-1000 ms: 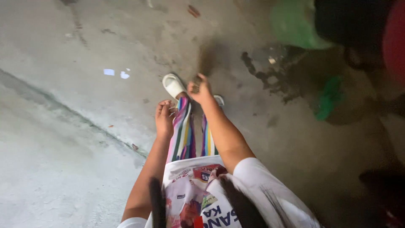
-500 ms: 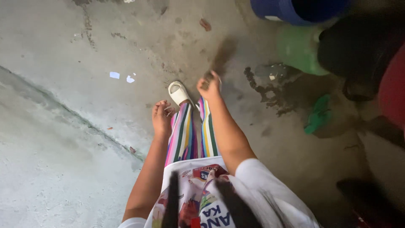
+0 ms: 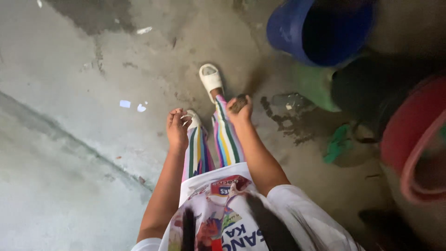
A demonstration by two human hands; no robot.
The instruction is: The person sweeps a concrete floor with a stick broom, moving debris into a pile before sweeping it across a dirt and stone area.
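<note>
Standing on grey concrete floor (image 3: 93, 69), person seen from above. Right hand (image 3: 240, 110) closed around a small dark brown lump (image 3: 239, 102), held over the striped trouser leg (image 3: 225, 135). Left hand (image 3: 177, 129) hangs empty, fingers loosely curled, apart from the right. White slipper (image 3: 210, 77) just beyond the lump. Far right: blue bucket (image 3: 297, 32), green container (image 3: 316, 83), red basin (image 3: 409, 139). Wet stain (image 3: 283, 116) near the buckets.
</note>
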